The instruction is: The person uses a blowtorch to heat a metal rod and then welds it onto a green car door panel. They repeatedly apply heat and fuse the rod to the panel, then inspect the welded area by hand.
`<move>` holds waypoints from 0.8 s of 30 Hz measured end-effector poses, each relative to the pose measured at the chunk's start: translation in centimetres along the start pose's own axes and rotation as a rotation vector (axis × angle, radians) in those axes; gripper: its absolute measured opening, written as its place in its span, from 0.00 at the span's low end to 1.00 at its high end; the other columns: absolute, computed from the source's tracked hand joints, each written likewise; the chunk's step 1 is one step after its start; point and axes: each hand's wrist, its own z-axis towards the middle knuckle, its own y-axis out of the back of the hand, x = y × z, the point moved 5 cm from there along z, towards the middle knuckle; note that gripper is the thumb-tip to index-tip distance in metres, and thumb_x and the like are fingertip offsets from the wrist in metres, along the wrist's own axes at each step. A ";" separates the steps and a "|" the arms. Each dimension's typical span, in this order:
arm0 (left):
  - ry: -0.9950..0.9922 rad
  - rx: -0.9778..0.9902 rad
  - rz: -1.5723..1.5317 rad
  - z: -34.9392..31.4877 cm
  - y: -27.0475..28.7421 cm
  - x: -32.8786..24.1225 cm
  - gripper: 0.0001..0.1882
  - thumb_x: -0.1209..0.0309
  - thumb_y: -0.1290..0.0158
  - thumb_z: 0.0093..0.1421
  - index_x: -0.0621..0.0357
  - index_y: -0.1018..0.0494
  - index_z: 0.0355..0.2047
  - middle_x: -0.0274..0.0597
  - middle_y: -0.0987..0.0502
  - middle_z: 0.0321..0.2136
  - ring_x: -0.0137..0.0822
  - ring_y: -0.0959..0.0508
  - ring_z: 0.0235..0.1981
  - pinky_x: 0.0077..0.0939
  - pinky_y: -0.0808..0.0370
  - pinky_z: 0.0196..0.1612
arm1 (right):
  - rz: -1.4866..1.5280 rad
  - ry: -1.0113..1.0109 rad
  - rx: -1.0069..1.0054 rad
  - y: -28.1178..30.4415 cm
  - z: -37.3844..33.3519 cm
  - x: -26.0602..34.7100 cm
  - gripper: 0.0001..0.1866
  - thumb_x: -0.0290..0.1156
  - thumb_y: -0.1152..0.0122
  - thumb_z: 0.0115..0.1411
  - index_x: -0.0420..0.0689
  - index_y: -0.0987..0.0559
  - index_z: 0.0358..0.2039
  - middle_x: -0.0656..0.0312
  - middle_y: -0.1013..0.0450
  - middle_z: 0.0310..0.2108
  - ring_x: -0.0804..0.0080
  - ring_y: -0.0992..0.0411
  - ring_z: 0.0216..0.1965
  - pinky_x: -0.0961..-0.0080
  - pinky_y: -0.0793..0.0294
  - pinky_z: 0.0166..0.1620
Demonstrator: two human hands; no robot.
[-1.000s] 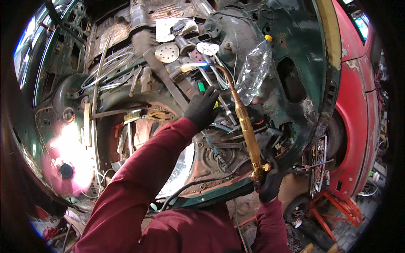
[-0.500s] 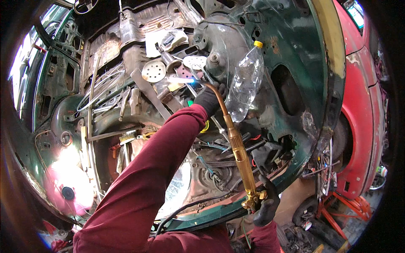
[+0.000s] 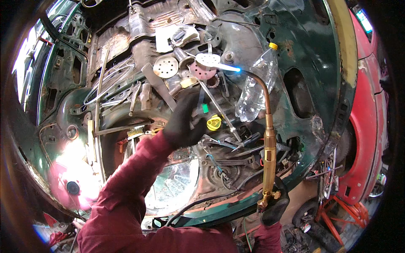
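My right hand [image 3: 276, 206], in a dark glove, is wrapped round the valve end of a brass gas torch [image 3: 269, 156]. The torch stands nearly upright in the picture, and its copper neck curves left to a lit tip. A blue-white flame [image 3: 228, 67] points left from it, above the loose discs. My left hand [image 3: 184, 118], also gloved, hovers over the metal car body, fingers apart and nothing visible in it. Beside it are a thin metal rod [image 3: 217, 105], a small green piece [image 3: 205, 109] and a yellow cap-like piece [image 3: 214, 122].
A clear plastic bottle [image 3: 255, 86] with a yellow cap lies just left of the torch neck. Perforated sanding discs [image 3: 166, 67], a hammer [image 3: 145, 95] and coiled wire [image 3: 112, 82] lie farther left. Pliers and other tools crowd the near right. A red car [image 3: 363, 143] stands at right.
My left hand has drawn back from the torch tip toward the near left, its fingers now apart. The torch has swung more upright and to the right, still burning. The view has shifted slightly.
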 end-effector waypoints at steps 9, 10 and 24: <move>0.495 -0.395 -0.641 -15.8 10.1 0.8 0.31 0.51 0.42 0.64 0.67 0.29 0.56 0.43 0.26 0.48 0.36 0.25 0.51 0.35 0.31 0.62 | -0.056 -0.004 0.090 0.1 0.6 -0.9 0.46 0.70 0.56 0.75 0.37 0.26 0.68 0.55 0.21 0.43 0.69 0.23 0.29 0.71 0.22 0.29; 0.480 -0.375 -0.698 -16.5 9.8 0.8 0.29 0.51 0.44 0.69 0.66 0.29 0.56 0.43 0.27 0.47 0.36 0.26 0.50 0.36 0.29 0.61 | -0.091 0.040 0.123 0.5 0.5 -1.0 0.48 0.72 0.57 0.74 0.36 0.26 0.68 0.56 0.21 0.45 0.70 0.22 0.33 0.72 0.21 0.33; 0.948 0.043 -0.190 -30.4 10.3 -1.8 0.16 0.62 0.57 0.81 0.59 0.24 0.50 0.34 0.25 0.38 0.26 0.29 0.36 0.25 0.29 0.42 | -0.064 -0.148 0.336 -3.2 -1.9 5.3 0.53 0.66 0.36 0.67 0.31 0.35 0.72 0.52 0.24 0.53 0.67 0.23 0.44 0.69 0.20 0.46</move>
